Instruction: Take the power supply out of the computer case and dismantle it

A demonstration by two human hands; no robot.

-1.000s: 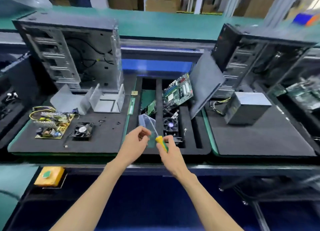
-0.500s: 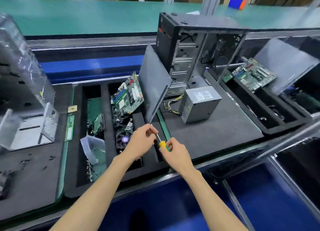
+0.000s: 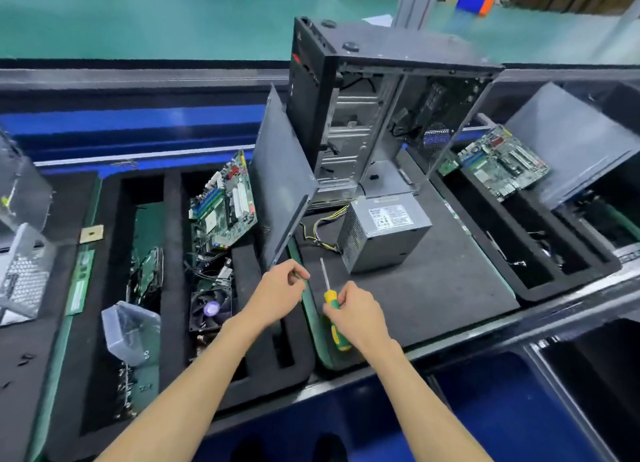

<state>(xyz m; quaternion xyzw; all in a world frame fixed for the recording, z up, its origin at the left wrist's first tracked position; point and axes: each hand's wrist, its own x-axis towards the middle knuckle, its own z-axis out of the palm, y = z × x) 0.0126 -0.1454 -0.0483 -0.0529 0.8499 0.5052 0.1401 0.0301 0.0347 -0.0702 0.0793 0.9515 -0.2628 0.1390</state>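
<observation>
Factory line with a teal floor behind, a dark foam-lined tabletop (image 3: 450, 288) in front of me, green-edged trays to either side. The boxy grey metal power supply (image 3: 384, 233) already sits out of the case, on the foam just in front of the open black computer tower case (image 3: 374, 115), near my hands but not touching them. Its yellow-and-black cable bundle (image 3: 325, 226) trails off its left end toward the case. My right hand (image 3: 360, 318) has its grip wrapped round the handle of the yellow-and-green screwdriver (image 3: 331, 306), shaft aimed up and away toward the supply, tip free in the air. My left hand (image 3: 278, 293) has thumb and fingertips pressed together beside the shaft; whether it pinches something small like a screw I cannot tell. The supply lies flat, label side up, mesh vent side facing me and left; its long axis runs roughly left-right, tilted a bit away on the right. Risks, as I judge: the box isn't braced, so pushing the driver into a screw could skid it on the foam; the tip could slip off a screw head into the mesh; loose screws could drop into the tray slots holding the green motherboard (image 3: 225, 205); the leaning dark grey side panel (image 3: 280, 177) could get knocked over.
</observation>
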